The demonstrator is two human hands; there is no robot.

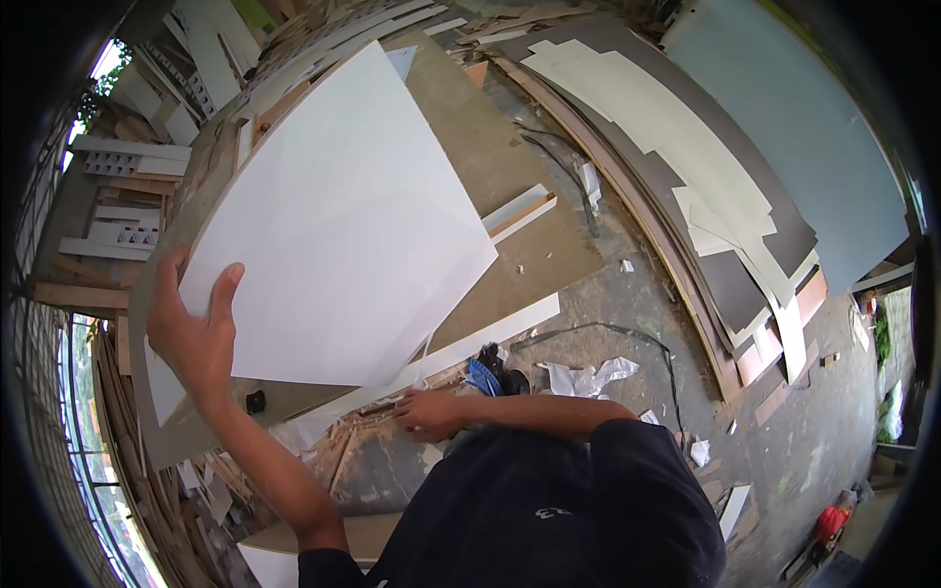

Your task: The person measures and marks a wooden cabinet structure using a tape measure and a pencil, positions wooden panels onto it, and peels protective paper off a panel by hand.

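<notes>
A large white panel (333, 225) lies tilted across the left and middle of the view, above a brown board (549, 250). My left hand (196, 323) grips its lower left edge, thumb on the white face and fingers round the edge. Near the panel's lower edge is my right hand (431, 415), its fingers spread and slightly bent, over wood scraps and a strip of clear wrap. It holds nothing that I can see. Just right of that hand lies a blue and black item (485, 372).
Stacked grey boards with cream sheets (647, 127) stand at the right, beside a large pale blue panel (784, 127). Racks of offcuts (127, 206) fill the left. Crumpled plastic (588, 377) and a black strap (627, 331) lie on the floor.
</notes>
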